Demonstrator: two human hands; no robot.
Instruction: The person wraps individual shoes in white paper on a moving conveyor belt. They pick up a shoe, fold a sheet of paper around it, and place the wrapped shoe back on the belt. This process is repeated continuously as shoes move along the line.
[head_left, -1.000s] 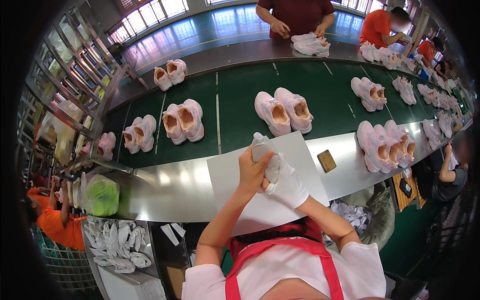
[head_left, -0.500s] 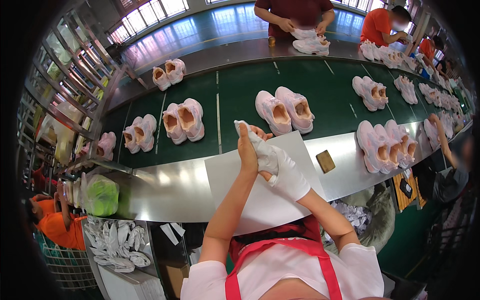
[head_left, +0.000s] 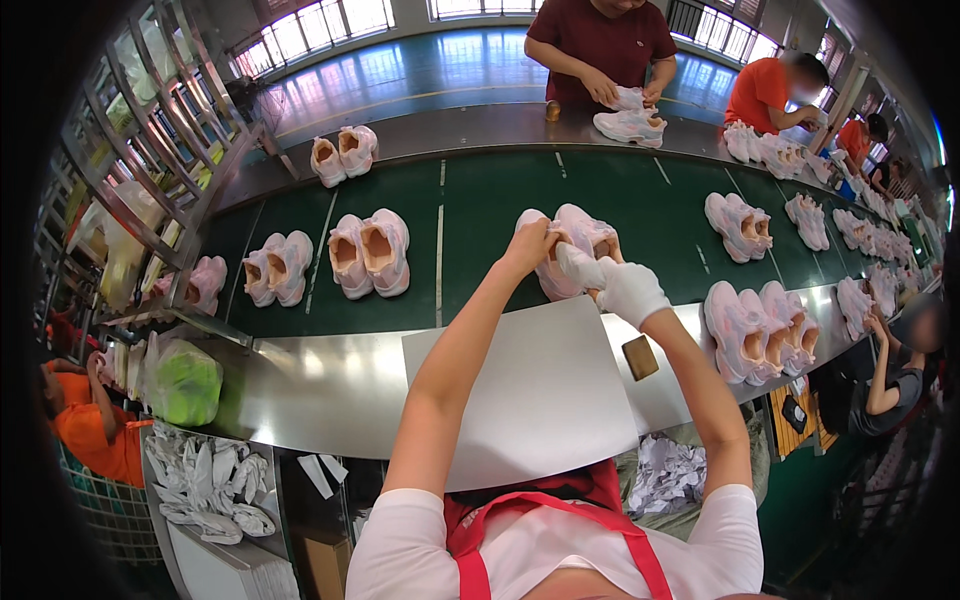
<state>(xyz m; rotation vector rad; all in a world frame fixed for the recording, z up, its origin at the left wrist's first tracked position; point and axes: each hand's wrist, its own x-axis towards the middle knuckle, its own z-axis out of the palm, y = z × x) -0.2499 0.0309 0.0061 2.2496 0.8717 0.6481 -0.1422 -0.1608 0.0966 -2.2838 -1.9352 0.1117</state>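
Note:
On the green belt straight ahead stands a pair of pale pink sneakers. My left hand, bare, reaches over the left shoe of the pair, its fingers closed at the collar. My right hand wears a white glove with bare fingertips showing. It is closed on a white crumpled paper wad, held at the opening of the same shoe. Both hands partly cover the shoes, so how far the wad is inside cannot be made out. Below my hands a white board lies on the metal ledge.
A brown block sits right of the board, beside several pink sneakers. More pairs stand along the belt. A green bag lies left; crumpled paper fills a tray below. A person in maroon handles shoes opposite.
My hands have moved forward from above the board to the pair of sneakers. The paper wad, earlier pressed between both hands, is now in my right hand; my left has gone to the shoe.

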